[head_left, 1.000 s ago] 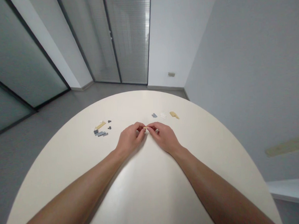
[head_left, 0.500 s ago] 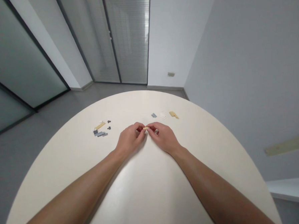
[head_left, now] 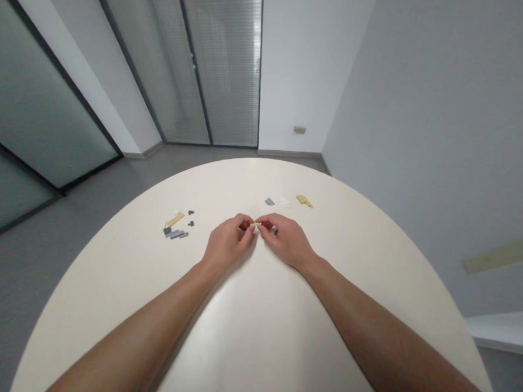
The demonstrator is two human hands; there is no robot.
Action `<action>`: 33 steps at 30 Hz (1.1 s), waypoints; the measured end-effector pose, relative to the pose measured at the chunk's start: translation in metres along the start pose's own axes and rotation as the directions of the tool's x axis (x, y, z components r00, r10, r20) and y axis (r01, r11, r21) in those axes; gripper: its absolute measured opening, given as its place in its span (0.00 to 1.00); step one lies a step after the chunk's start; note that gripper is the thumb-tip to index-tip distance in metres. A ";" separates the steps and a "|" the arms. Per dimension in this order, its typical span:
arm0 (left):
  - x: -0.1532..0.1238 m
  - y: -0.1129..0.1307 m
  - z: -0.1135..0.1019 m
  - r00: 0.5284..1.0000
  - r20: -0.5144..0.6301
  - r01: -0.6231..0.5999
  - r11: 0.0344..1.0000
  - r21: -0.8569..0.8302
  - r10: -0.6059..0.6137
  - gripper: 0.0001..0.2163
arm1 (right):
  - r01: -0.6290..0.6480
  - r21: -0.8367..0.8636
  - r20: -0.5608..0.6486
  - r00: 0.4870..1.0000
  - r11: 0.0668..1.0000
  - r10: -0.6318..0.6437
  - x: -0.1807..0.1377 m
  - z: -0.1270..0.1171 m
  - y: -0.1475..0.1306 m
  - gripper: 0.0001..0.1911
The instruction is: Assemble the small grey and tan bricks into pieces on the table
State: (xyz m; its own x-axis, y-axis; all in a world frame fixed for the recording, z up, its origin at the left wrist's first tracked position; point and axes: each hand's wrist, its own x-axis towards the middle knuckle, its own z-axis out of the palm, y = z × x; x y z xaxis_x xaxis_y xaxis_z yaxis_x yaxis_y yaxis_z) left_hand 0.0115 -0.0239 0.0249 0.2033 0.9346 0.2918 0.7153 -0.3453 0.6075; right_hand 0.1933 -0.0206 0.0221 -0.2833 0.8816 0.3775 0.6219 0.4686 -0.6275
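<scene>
My left hand [head_left: 229, 240] and my right hand [head_left: 285, 237] meet near the middle of the round table. Between their fingertips they pinch a small tan toy brick [head_left: 255, 224], each hand closed on one end of it. Most of the piece hides behind the fingers, so its exact shape cannot be made out. Beyond my right hand lie small blue-grey pieces [head_left: 269, 201], white pieces [head_left: 285, 202] and tan pieces [head_left: 304, 200].
Left of my hands sits a loose group: a long tan piece [head_left: 175, 219], grey pieces [head_left: 178, 234], a dark grey block [head_left: 167, 230] and two small dark pieces [head_left: 190, 212]. The white table [head_left: 269, 347] curves away to its far edge, with glass partitions [head_left: 223, 63] behind.
</scene>
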 end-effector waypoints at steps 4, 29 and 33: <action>0.000 0.000 0.000 1.000 0.004 -0.001 1.000 -0.004 0.001 0.08 | 0.007 0.006 -0.004 1.000 1.000 -0.007 0.000 0.000 0.000 0.08; 0.000 0.001 0.000 1.000 0.002 -0.003 1.000 0.002 0.003 0.09 | -0.002 0.027 -0.011 1.000 1.000 0.002 0.000 0.000 0.000 0.07; 0.000 0.001 0.000 1.000 -0.003 -0.004 1.000 0.000 0.004 0.09 | 0.001 0.028 -0.012 1.000 1.000 0.000 0.000 0.000 0.000 0.07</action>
State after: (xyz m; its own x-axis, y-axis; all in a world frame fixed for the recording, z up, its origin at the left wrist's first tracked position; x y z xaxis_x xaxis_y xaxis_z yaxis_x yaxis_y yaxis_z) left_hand 0.0121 -0.0244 0.0249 0.2042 0.9328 0.2968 0.7146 -0.3493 0.6061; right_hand 0.1932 -0.0207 0.0218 -0.2750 0.8807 0.3857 0.6013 0.4705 -0.6458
